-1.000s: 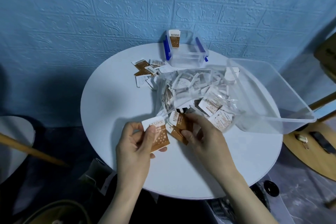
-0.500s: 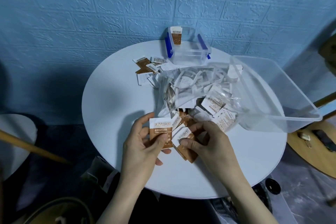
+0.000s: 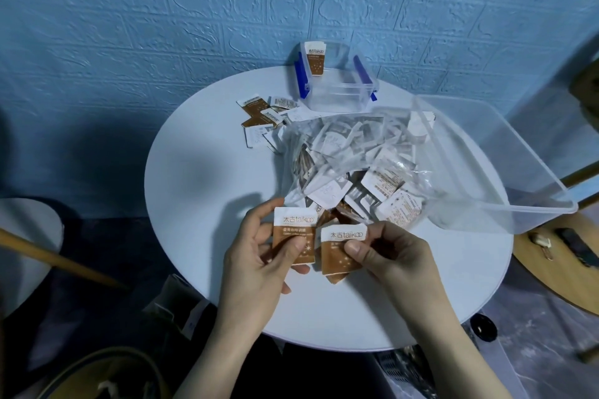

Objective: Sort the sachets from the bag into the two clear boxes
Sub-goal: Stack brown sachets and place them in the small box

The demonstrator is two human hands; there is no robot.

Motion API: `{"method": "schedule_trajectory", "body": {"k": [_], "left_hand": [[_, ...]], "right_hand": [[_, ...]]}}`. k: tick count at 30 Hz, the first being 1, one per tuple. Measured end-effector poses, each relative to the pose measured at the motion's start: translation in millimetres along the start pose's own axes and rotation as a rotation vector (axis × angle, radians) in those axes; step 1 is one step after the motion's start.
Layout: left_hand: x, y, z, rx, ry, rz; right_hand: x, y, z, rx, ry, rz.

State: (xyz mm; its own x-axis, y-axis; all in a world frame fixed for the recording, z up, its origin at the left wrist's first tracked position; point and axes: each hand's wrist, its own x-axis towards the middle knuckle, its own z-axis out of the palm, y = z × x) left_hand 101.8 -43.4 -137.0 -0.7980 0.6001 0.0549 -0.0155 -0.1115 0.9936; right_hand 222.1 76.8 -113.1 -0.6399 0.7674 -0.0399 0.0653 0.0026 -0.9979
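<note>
My left hand (image 3: 256,257) pinches a brown and white sachet (image 3: 293,230) between thumb and fingers above the near table. Beside it, my right hand (image 3: 393,253) holds brown sachets (image 3: 340,253), thumb on the top one. Just behind them lies a clear plastic bag (image 3: 350,159) full of white and brown sachets, its mouth toward me. A small clear box with blue clips (image 3: 337,84) stands at the table's far edge, one brown sachet leaning on its back wall. A large clear box (image 3: 505,165) sits at the right, overhanging the table.
A round white table (image 3: 207,204) holds everything. Loose brown and white sachets (image 3: 262,116) lie left of the small box. A blue brick-pattern wall rises behind. A wooden surface (image 3: 557,256) lies to the right, and another white table (image 3: 29,236) is at the left.
My right hand pulled brown sachets out of the bag's mouth toward me and turned one face up. My left hand kept its sachet and shifted slightly right.
</note>
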Motion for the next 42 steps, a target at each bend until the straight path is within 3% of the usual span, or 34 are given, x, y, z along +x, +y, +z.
{"method": "schedule_trajectory", "body": {"k": [4,11,14,19,23,26,32,42], "left_hand": [[-3,2,-2,-0.004,-0.088,0.012],[-1,-6,3,-0.036,-0.085,0.002],[-2,-5,1,-0.055,-0.013,0.023],[-2,-6,0,-0.027,0.057,0.037],[-1,-5,0,-0.006,0.063,0.038],[0,-5,0,0.000,0.064,0.037],[-1,-3,1,0.007,0.057,0.021],[0,-2,0,-0.024,0.032,0.016]], "right_hand": [[-4,-7,16,0.148,0.033,0.037],[-8,-5,28,0.131,-0.003,0.012],[-11,-1,20,-0.080,0.070,-0.055],[-17,10,9,-0.758,0.154,-0.147],[-17,10,15,-0.871,0.153,-0.169],[-15,7,14,-0.813,0.107,-0.144],[-14,5,0,-0.441,0.031,-0.027],[-10,-5,-5,0.003,-0.036,-0.055]]}}
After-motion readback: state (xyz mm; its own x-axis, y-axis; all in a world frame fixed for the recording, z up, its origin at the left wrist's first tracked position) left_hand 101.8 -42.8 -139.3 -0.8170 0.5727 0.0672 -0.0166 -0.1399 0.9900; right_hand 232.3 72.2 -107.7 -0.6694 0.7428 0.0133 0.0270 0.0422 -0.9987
